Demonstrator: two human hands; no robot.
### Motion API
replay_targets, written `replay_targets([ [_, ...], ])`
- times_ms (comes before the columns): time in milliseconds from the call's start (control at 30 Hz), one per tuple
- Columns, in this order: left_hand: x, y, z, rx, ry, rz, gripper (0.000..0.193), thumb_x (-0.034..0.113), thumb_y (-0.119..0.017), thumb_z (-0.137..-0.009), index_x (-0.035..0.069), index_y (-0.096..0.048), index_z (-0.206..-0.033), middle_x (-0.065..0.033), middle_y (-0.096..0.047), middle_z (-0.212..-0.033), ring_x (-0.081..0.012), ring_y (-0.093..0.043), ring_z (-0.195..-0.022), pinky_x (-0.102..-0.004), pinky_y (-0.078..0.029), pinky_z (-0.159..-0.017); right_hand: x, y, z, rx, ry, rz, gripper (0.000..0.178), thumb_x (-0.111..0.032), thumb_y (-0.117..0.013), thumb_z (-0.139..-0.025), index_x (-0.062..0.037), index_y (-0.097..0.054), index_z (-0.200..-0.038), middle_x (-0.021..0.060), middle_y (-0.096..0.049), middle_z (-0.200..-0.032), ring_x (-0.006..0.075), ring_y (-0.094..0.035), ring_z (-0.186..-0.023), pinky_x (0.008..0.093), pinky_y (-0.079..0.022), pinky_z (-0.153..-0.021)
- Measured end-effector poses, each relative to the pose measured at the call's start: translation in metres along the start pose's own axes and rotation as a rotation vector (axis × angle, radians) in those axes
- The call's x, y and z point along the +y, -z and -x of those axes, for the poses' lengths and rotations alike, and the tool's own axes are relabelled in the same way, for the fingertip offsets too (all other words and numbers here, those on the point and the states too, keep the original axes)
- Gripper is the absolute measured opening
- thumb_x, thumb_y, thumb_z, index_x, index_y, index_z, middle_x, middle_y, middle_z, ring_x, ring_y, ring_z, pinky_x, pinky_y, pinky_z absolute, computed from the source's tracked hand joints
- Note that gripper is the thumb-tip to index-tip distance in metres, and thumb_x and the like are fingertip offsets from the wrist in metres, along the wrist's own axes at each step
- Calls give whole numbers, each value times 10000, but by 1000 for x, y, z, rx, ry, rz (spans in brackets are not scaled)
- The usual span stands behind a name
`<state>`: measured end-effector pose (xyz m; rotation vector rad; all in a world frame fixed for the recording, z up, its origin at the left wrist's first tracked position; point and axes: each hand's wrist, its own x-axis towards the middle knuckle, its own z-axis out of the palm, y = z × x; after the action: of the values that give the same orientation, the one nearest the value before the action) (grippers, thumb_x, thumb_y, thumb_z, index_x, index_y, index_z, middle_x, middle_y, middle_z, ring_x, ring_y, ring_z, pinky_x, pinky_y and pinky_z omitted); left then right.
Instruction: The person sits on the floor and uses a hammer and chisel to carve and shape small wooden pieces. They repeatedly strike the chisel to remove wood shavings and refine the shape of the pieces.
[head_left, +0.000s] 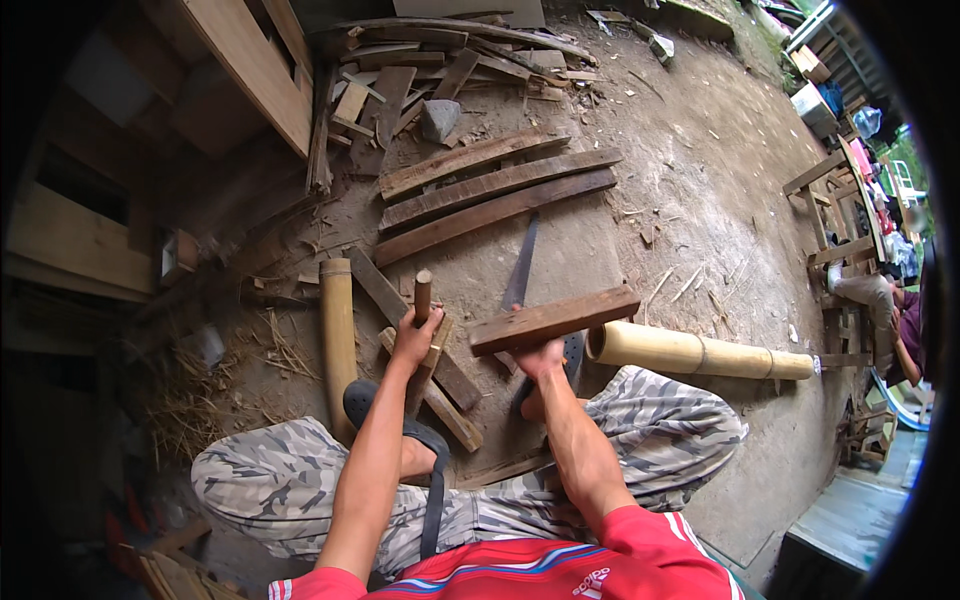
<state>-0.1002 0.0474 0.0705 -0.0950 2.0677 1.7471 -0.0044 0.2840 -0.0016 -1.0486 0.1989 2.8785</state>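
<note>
My left hand [415,342] is closed around a round wooden handle [423,287] that stands up out of the fist; what its lower part joins cannot be made out. Close to its right, my right hand [540,358] grips a thick, dark wooden block [556,319] from below, holding it tilted with the right end higher. Beyond the block a handsaw [521,262] lies on the ground, its handle end hidden behind the wood. Short wooden pieces [452,415] lie crossed below my left hand, between my feet.
A bamboo length [338,325] lies at my left, and a thicker bamboo tube [705,355] at my right. Several long planks [497,190] lie ahead, with a stone [440,120] and a scrap wood pile [400,85] behind. At far right, a person [885,310] sits near a wooden table [845,190].
</note>
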Motion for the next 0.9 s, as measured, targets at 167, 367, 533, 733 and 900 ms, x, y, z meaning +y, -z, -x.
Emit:
replay_targets([
  [167, -2, 7, 4, 26, -7, 38, 231, 254, -668, -919, 41, -631, -1001, 16, -595, -866, -91, -535, -824, -274, -437, -769, -27, -28, -28, 132, 457, -135, 1044, -918, -191, -747, -7, -410, -1207, 189, -560, -770, 350, -568, -672, 528, -520, -664],
  [367, -8, 7, 4, 71, -8, -60, 297, 282, -685, -907, 39, -664, -1077, -31, -659, -934, -122, -593, -891, -301, -463, -818, -39, -24, -17, 204, 480, 148, 893, -869, -411, -754, -43, -457, -1092, 133, -535, -790, 292, -562, -699, 460, -504, -674],
  [533, -16, 7, -5, 39, -12, -34, 292, 295, -715, -885, 29, -661, -994, -46, -668, -925, -128, -601, -890, -302, -468, -813, -20, -24, -18, 241, 456, 389, 475, -457, -683, -788, -82, -539, -1042, 82, -571, -908, 251, -590, -833, 418, -519, -752],
  [733, -21, 1, -10, 19, -93, -28, 282, 223, -778, -816, 10, -628, -924, -30, -631, -868, -123, -577, -826, -304, -466, -790, -30, -63, -23, 241, 399, 608, 432, -333, -701, -781, -29, -541, -1043, 110, -587, -873, 267, -617, -788, 420, -544, -733],
  [900, -14, 3, -4, 25, -35, -20, 236, 89, -778, -778, 70, -547, -737, -3, -573, -785, -125, -578, -859, -324, -454, -779, 9, -134, 41, -129, -42, 916, 428, -366, -667, -801, -49, -546, -1062, 99, -587, -870, 252, -620, -761, 368, -535, -669],
])
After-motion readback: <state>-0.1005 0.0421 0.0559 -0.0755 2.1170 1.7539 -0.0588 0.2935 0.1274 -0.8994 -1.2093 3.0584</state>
